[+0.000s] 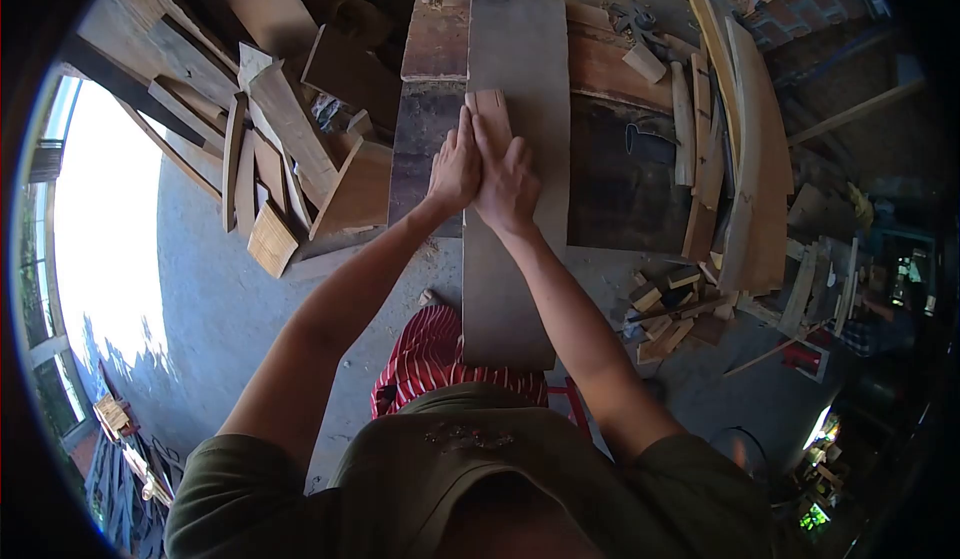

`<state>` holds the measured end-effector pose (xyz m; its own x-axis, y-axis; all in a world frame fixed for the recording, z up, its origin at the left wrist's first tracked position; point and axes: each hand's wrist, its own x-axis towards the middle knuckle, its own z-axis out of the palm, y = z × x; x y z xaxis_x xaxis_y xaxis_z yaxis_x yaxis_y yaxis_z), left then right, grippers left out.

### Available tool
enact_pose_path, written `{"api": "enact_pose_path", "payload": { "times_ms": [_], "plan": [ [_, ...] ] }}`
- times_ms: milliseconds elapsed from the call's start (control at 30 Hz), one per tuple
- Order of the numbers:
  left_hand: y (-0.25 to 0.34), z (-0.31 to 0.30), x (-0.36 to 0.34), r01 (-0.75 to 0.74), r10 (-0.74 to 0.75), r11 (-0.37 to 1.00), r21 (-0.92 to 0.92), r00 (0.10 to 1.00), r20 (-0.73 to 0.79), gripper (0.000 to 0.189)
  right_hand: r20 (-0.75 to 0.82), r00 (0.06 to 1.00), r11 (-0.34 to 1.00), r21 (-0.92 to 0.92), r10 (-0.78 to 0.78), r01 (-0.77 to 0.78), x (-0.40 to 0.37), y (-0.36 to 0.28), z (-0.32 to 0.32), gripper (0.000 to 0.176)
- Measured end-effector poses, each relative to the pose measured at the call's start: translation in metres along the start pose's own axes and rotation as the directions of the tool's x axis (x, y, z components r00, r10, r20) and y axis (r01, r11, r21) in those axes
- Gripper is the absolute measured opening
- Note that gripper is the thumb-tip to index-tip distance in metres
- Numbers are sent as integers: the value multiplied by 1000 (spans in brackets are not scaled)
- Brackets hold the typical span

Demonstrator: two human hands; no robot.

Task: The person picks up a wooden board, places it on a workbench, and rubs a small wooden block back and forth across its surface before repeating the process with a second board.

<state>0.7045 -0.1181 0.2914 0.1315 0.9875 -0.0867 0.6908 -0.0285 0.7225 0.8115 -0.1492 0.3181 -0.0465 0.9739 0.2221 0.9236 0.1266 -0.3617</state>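
Note:
A small wooden block [492,109], with a thin slit in its top face, lies on a long, smooth grey-brown board [518,49]. My right hand [508,181] grips the near part of this block, its index finger stretched along the top and the other fingers bent at the right side. Pressed to the block's left side is my left hand [457,171], fingers long and close together, touching the right hand. Both palms face down, and my thumbs are mostly hidden. The board runs from the far end of the workbench back to my lap.
Under the board is a dark wooden workbench [620,199] with a short pipe piece [650,145] on it. Long planks [750,159] stand along its right side. Offcuts [290,119] are heaped on the left, and more scraps [675,314] lie on the floor at right.

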Motion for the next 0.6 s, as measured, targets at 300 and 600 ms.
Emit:
{"api": "enact_pose_path", "payload": {
  "times_ms": [300,600],
  "plan": [
    [1,26,-183,119,-119,993,9,988,99,81,319,948,999,-34,-8,20,-161,-23,-43,84],
    [1,-11,85,45,-45,999,9,996,-79,73,108,991,996,-37,-73,77,95,17,12,78]
  ]
}}
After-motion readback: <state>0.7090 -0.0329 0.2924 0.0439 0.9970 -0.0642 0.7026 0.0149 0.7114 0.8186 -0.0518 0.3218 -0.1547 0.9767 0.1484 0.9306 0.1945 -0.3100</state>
